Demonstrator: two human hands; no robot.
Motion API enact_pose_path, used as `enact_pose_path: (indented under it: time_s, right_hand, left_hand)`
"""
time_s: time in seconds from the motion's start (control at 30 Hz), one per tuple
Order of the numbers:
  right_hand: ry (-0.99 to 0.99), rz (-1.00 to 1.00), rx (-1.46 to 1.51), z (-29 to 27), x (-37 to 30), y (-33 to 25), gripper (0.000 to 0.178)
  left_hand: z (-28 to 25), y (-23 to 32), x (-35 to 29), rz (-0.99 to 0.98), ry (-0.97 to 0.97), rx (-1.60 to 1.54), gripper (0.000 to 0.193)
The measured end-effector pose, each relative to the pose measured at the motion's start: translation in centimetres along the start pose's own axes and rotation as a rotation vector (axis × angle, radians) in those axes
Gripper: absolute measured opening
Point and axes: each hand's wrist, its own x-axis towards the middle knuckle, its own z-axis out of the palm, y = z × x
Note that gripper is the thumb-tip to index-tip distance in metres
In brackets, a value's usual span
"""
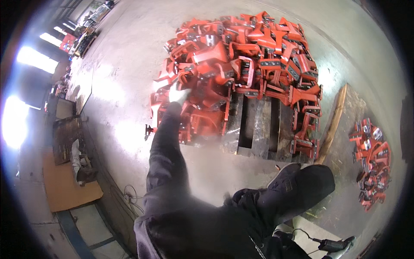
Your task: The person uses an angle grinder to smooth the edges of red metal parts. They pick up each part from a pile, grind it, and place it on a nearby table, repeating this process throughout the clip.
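Head view: red part (183, 77) is lying on the left side of a pile (258, 41), above a pallet (260, 129).
Left hand (179, 93) is touching it; grasp cannot be determined. Right hand (342, 252) is showing beside a black device (330, 245), grip likewise unclear.

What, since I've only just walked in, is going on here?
The person's gloved left hand is at the left side of red parts piled on a wooden pallet; whether it grips one is unclear. The right hand, lower right, appears to hold a black corded device. A smaller red heap lies farther right.
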Motion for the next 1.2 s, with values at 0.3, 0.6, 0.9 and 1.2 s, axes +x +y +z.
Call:
enact_pose_path:
  time_s: [0.3,0.6,0.9,1.2]
  right_hand:
    - [0.062,0.078,-0.106,7.3,-4.5,-4.0,0.041]
    - [0.015,-0.008,0.162,7.8,-8.6,-9.2,0.054]
    - [-0.093,0.204,0.294,6.7,-4.6,0.2,0.023]
    - [0.063,0.279,0.428,5.8,-5.0,-4.4,0.082]
  left_hand:
    - [-4.4,-7.5,6.1,0.165,-0.04,1.032,0.058]
    - [5.5,13.6,-7.6,0.665,-0.276,0.816,0.032]
    - [21.1,39.6,-24.2,1.29,-0.449,0.682,0.068]
    - [45.9,44.1,-53.1,1.606,-0.798,0.273,0.063]
